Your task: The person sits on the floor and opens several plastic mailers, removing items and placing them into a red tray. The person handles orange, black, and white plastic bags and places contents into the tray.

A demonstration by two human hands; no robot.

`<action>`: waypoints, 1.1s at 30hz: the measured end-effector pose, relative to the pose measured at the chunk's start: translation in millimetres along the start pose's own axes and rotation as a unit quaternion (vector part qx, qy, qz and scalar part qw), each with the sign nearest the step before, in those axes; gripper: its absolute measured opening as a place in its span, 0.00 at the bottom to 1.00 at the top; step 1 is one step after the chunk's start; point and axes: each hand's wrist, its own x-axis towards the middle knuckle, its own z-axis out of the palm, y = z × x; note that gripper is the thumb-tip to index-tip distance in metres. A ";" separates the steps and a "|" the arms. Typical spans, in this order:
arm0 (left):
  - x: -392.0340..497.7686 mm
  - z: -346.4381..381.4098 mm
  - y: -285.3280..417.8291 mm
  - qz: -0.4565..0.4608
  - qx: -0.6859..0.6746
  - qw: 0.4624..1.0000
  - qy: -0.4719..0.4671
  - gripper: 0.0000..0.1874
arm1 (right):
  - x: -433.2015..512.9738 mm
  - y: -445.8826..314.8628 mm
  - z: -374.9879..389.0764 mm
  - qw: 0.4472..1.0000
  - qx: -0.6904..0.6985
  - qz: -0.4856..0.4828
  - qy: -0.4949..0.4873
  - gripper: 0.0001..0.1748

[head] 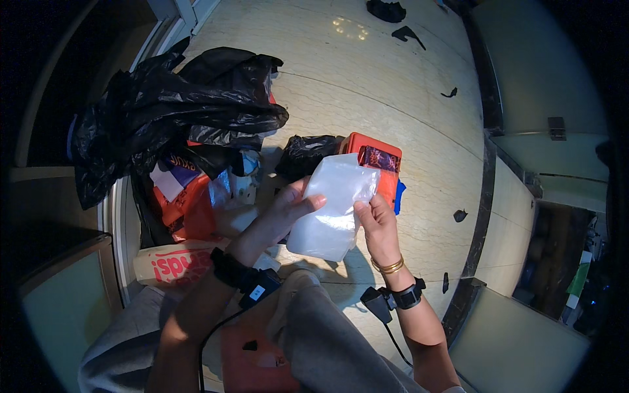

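Note:
A folded white translucent plastic bag [330, 216] is held up between both hands. My left hand [290, 204] grips its left side, thumb on top and fingers behind. At the right edge, my right hand [377, 216] pinches the plastic between thumb and fingers. Behind the bag, on the floor, lies a red plastic container [376, 139] with a dark printed packet [379, 159] on it. A crumpled black plastic bag [307, 154] sits just left of the container. Something blue [400, 196] shows at the container's right side.
Large black plastic bags [172, 105] cover a pile by the door frame at left. Below them are a red bag [189, 211] and a printed beige bag [172, 263]. Black scraps [460, 215] dot the tiled floor. A red plastic surface [253, 363] lies between the legs.

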 end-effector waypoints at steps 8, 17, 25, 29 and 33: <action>-0.1 4.1 7.2 0.043 0.098 0.993 0.044 0.28 | -4.7 10.1 -2.2 0.989 -0.141 -0.048 -0.003 0.09; -5.6 1.7 8.4 -0.012 0.197 0.978 0.064 0.22 | 4.0 -1.4 -5.7 0.975 -0.167 -0.127 0.078 0.09; -2.2 8.9 16.0 0.048 0.166 0.985 0.014 0.22 | 2.5 -8.5 -3.8 0.988 -0.108 -0.070 0.079 0.10; 0.2 12.7 10.6 0.263 0.375 0.878 0.140 0.19 | 3.9 -10.4 -9.5 0.964 -0.203 -0.126 0.114 0.11; -2.0 18.8 28.1 0.278 0.471 0.831 0.100 0.14 | 2.0 -12.2 -10.4 0.939 -0.261 -0.182 0.127 0.11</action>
